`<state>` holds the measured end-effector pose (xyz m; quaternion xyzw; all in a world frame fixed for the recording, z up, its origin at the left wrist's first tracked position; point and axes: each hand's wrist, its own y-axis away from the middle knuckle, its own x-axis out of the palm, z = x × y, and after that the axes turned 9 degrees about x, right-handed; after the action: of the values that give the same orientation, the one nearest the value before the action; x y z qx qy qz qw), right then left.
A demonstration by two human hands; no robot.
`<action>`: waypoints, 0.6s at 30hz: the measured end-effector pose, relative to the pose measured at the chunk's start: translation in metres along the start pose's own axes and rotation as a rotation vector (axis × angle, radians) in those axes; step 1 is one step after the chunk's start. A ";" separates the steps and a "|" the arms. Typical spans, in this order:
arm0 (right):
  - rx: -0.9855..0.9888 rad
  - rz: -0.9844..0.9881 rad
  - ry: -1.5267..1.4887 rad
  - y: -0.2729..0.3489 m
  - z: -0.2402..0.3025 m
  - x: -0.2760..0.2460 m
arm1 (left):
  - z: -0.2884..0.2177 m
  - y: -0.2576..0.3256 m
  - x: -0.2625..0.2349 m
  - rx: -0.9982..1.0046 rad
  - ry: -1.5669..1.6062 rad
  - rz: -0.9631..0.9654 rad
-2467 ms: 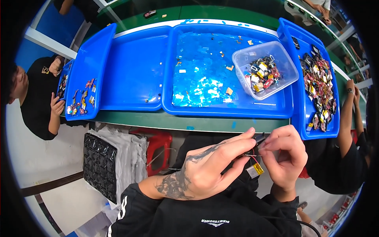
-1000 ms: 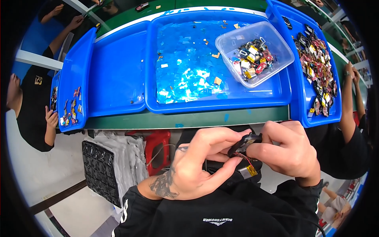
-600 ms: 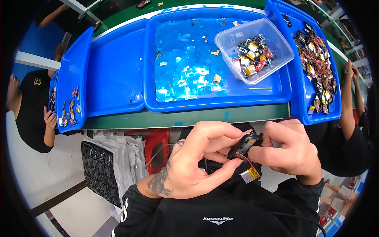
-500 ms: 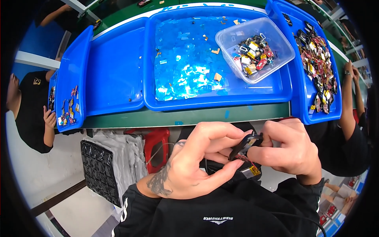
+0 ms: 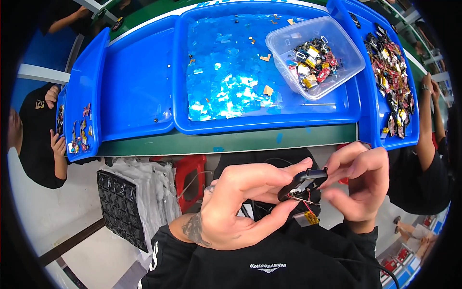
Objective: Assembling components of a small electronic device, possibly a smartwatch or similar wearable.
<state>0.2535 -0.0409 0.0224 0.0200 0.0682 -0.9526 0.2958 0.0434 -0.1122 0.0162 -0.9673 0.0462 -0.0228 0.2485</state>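
A small black oval plastic housing (image 5: 308, 180) is pinched between the thumb and fingers of my left hand (image 5: 238, 200). Its inside faces up toward me, tilted. Thin red wires (image 5: 306, 202) come out near its lower side, and a small silver and yellow battery pack (image 5: 306, 219) dangles from them over my lap. Right beside the housing's right end is my right hand (image 5: 360, 180), its thumb spread away from the curled fingers and slightly blurred. Whether those fingertips touch the housing I cannot tell.
Ahead, a blue tray (image 5: 267, 126) holds blue film scraps and a clear plastic box (image 5: 353, 72) of small electronic parts. Another blue tray (image 5: 375, 127) at right is heaped with similar parts. Blue trays (image 5: 137, 96) stand at left. Stacked black moulded trays (image 5: 118, 204) lean below the table. Other people work both sides.
My right hand has drawn back from the housing, its thumb lifting away. The housing has turned, showing more of its inside, and the battery pack hangs slightly lower.
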 end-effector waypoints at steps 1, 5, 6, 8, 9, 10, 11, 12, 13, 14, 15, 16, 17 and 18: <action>-0.005 0.088 0.067 0.001 0.000 -0.002 | 0.000 0.000 0.001 -0.001 -0.003 0.002; 0.107 0.046 -0.143 0.011 -0.005 0.014 | 0.004 0.001 0.004 0.000 -0.019 -0.005; 0.101 0.041 -0.142 0.012 -0.006 0.017 | 0.005 0.002 0.005 -0.010 -0.030 -0.003; 0.142 -0.061 -0.128 0.014 -0.006 0.026 | 0.006 0.008 0.010 -0.060 -0.007 -0.038; 0.134 -0.096 -0.123 0.013 -0.005 0.029 | 0.008 0.009 0.011 -0.063 0.014 -0.053; 0.129 -0.101 -0.124 0.014 -0.006 0.031 | 0.009 0.010 0.011 -0.068 0.035 -0.069; 0.132 -0.131 -0.115 0.014 -0.007 0.033 | 0.009 0.011 0.013 -0.066 0.034 -0.063; 0.135 -0.162 -0.106 0.014 -0.008 0.035 | 0.009 0.012 0.014 -0.081 0.010 -0.071; 0.133 -0.168 -0.105 0.014 -0.008 0.037 | 0.009 0.012 0.016 -0.095 -0.011 -0.079; 0.125 -0.194 -0.132 0.014 -0.009 0.039 | 0.011 0.013 0.017 -0.093 -0.009 -0.073; 0.116 -0.220 -0.159 0.014 -0.010 0.040 | 0.013 0.013 0.017 -0.078 0.030 -0.097; 0.114 -0.222 -0.160 0.014 -0.010 0.039 | 0.014 0.013 0.017 -0.062 0.066 -0.123; 0.038 -0.216 0.021 0.014 -0.011 0.036 | 0.014 0.013 0.018 -0.061 0.064 -0.122; -0.037 -0.210 0.202 0.013 -0.011 0.035 | 0.014 0.013 0.018 -0.085 0.087 -0.130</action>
<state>0.2320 -0.0696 0.0070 0.1030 0.1169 -0.9700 0.1867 0.0615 -0.1182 -0.0019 -0.9760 -0.0052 -0.0788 0.2029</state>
